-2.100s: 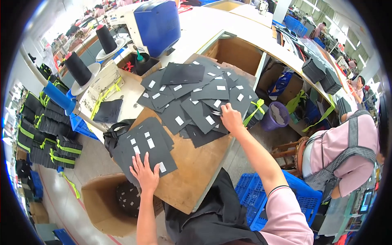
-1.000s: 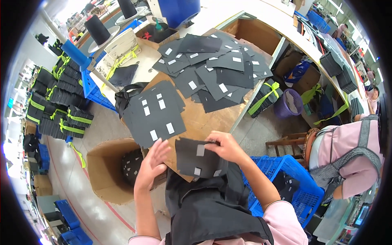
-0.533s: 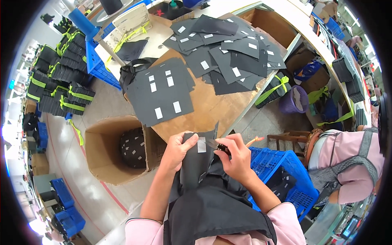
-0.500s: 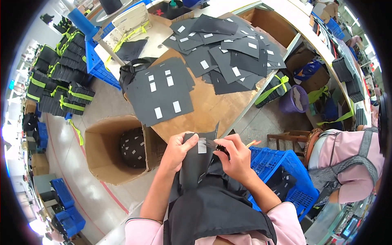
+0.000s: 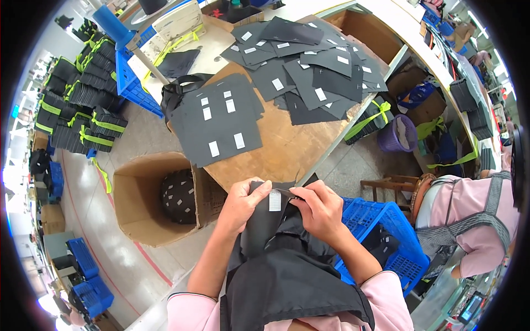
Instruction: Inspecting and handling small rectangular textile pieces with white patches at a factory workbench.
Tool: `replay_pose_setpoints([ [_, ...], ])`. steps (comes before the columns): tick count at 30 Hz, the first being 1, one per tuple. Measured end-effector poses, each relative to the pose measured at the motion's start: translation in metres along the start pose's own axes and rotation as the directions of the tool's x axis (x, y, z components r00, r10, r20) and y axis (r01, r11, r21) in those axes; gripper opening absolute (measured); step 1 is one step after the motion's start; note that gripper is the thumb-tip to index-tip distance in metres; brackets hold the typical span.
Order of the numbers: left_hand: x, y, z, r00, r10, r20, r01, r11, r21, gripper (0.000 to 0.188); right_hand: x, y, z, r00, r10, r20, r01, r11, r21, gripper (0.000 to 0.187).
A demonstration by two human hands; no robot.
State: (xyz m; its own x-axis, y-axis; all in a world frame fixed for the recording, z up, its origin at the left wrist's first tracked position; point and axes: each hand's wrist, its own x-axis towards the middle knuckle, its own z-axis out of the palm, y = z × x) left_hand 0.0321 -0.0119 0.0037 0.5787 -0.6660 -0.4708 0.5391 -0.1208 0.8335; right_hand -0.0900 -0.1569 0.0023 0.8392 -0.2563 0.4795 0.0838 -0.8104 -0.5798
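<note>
My left hand (image 5: 243,205) is closed on a dark grey fabric piece (image 5: 259,220), with its thumb on the upper edge beside a white label (image 5: 275,201). The piece hangs down in front of my black apron (image 5: 292,287). My right hand (image 5: 319,209) pinches the upper right edge of the same piece, its thumb and forefinger pressed together just right of the label. Whether a small tool stays inside the right hand is hidden by the fingers. Beyond my hands, a neat stack of labelled dark pieces (image 5: 221,124) lies on the wooden table (image 5: 281,149).
A loose heap of dark pieces (image 5: 326,74) covers the table's far side. An open cardboard box (image 5: 130,201) stands to the left, a blue crate (image 5: 397,248) to the right. Another person (image 5: 469,226) sits at the far right. Tied bundles (image 5: 77,99) are piled at the left.
My right hand has turned and now pinches the fabric's upper edge. The pointed snips-like tool that showed at the label is out of sight. My left hand keeps its hold.
</note>
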Motion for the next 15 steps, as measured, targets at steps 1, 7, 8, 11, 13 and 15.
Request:
replay_pose_setpoints([
  [1,0.000,0.000,0.000,1.000,-0.011,-0.001,0.011,1.000,-0.010,0.019,0.000,0.000,0.001,0.999,-0.023,-0.034,0.024,1.000,0.007,0.026],
  [7,-0.001,0.004,-0.002,0.999,-0.003,0.038,0.003,1.000,0.024,0.018,0.006,0.002,0.001,1.000,0.006,-0.026,-0.004,0.999,0.041,0.027],
  [8,-0.001,0.005,-0.002,0.999,0.018,0.036,-0.021,0.997,0.069,0.018,0.009,0.005,0.000,0.998,0.041,-0.057,-0.036,0.996,0.087,0.027],
  [11,-0.002,0.007,-0.003,0.995,0.064,0.073,-0.074,0.986,0.146,0.016,0.024,0.023,-0.011,0.921,0.329,0.207,-0.381,0.866,0.322,0.024],
  [13,0.002,0.006,-0.002,0.987,0.138,0.081,-0.154,0.960,0.236,0.016,0.032,0.036,-0.016,0.887,0.317,0.336,-0.426,0.843,0.330,0.022],
  [15,0.007,0.005,-0.003,0.994,0.108,-0.022,-0.094,0.929,0.359,0.016,0.034,0.044,-0.016,0.844,0.162,0.512,-0.305,0.929,0.209,0.019],
])
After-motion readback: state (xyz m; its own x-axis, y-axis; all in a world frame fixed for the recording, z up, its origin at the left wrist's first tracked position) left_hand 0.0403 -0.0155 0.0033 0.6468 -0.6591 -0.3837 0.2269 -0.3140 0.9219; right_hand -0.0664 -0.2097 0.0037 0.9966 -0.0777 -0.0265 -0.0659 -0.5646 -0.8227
